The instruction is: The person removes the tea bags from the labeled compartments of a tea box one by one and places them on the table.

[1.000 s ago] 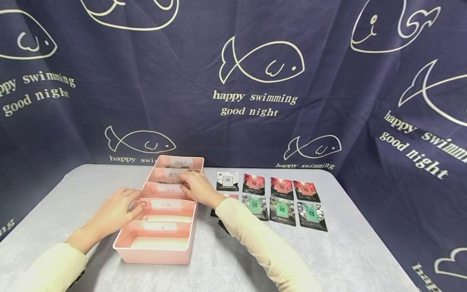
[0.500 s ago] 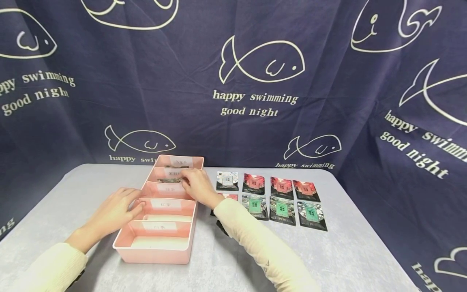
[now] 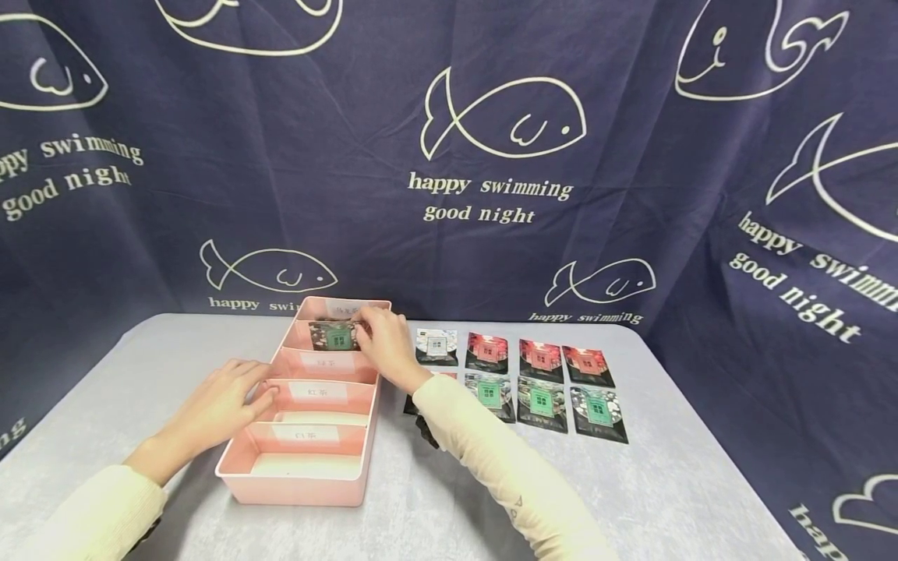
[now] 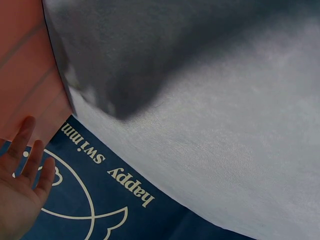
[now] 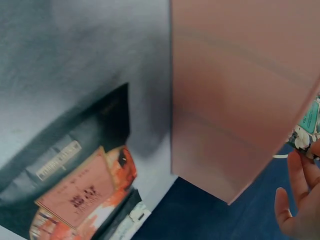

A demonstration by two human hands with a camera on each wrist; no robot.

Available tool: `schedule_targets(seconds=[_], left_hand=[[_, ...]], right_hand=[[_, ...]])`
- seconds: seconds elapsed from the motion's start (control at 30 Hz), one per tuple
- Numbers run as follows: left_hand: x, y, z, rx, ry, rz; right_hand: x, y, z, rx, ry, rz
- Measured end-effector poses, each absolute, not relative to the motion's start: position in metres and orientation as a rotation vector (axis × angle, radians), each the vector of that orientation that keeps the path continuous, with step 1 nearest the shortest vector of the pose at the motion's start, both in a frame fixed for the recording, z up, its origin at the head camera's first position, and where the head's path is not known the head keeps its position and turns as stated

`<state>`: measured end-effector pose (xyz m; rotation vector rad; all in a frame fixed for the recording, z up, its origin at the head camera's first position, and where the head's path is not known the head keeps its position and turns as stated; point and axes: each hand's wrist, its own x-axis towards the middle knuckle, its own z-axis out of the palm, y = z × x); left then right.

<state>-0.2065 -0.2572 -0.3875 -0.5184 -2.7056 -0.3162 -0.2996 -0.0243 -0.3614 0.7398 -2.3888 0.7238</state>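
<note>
A long pink divided box point(image 3: 298, 489) with paper labels on its dividers stands on the table. My right hand point(image 3: 387, 343) pinches the right edge of a tea packet point(image 3: 335, 337), dark with white flowers and a green label. The packet stands up over the second compartment from the far end. In the right wrist view the fingers of this hand point(image 5: 302, 202) are at the packet's edge point(image 5: 310, 120), beyond the box's side. My left hand point(image 3: 213, 409) rests at the box's left rim, fingers loosely extended, thumb reaching over the red-tea compartment.
Right of the box lie two rows of tea packets: a white one point(image 3: 436, 347), several red ones point(image 3: 542, 360) and several green-labelled ones point(image 3: 543, 401). My right sleeve partly covers a red packet point(image 5: 75, 200) in the front row. A dark blue fish-print curtain point(image 3: 491, 257) hangs behind the table.
My right hand has drawn the green-labelled packet up, so its face now shows above the compartment. The hand has shifted slightly up and right. My left hand has stayed still.
</note>
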Motion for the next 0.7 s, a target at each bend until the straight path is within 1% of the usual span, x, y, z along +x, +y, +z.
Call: schedule_targets(seconds=[0.37, 0.7], left_hand=[[-0.206, -0.257, -0.386, -0.522, -2.705, -0.31], [-0.206, -0.257, -0.387, -0.53, -2.696, -0.308]], right_hand=[[-0.299, -0.013, -0.333, 0.684, -2.337, 0.87], [-0.286, 0.015, -0.311, 0.661, -2.336, 1.088]])
